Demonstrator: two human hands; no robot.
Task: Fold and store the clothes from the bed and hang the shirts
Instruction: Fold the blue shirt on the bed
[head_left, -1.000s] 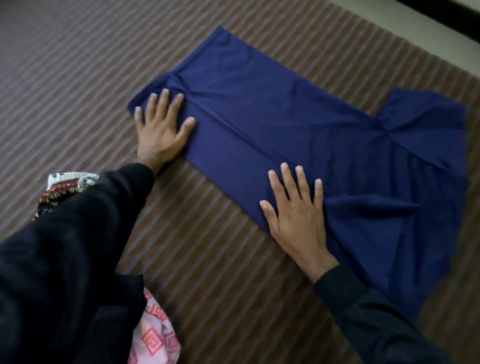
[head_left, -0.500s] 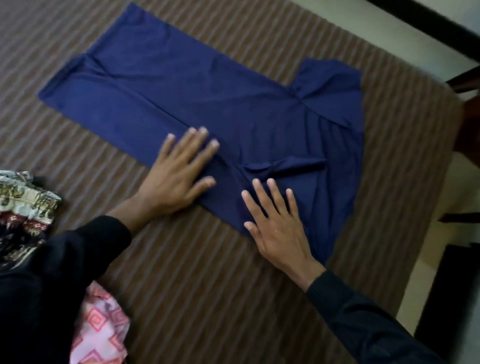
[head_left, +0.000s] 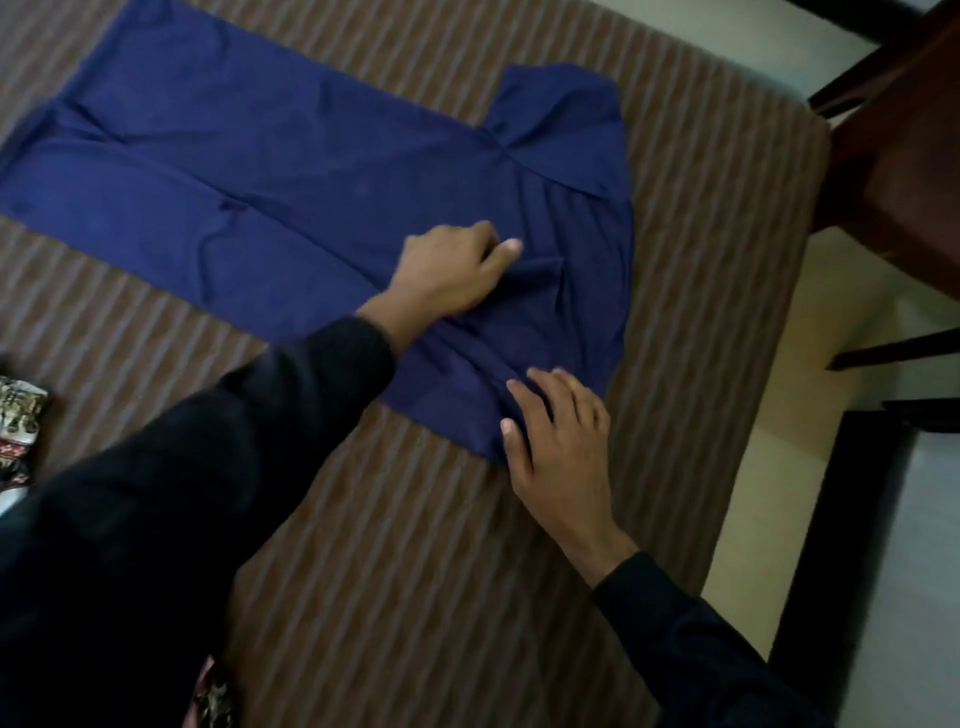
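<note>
The left hand (head_left: 447, 270) lies on the navy garment (head_left: 291, 171), fingers curled into a raised fold of cloth, though blur hides whether they pinch it. The right hand (head_left: 561, 441) rests fingers loosely spread on the garment's bunched near corner. Both arms reach forward in black sleeves. The thin, creased garment lies flat across the bed (head_left: 441, 571), covered in brown striped fabric.

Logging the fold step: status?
Left hand pinching blue garment. Right hand flat on its near edge. Garment spread on bed, nothing blocking.
</note>
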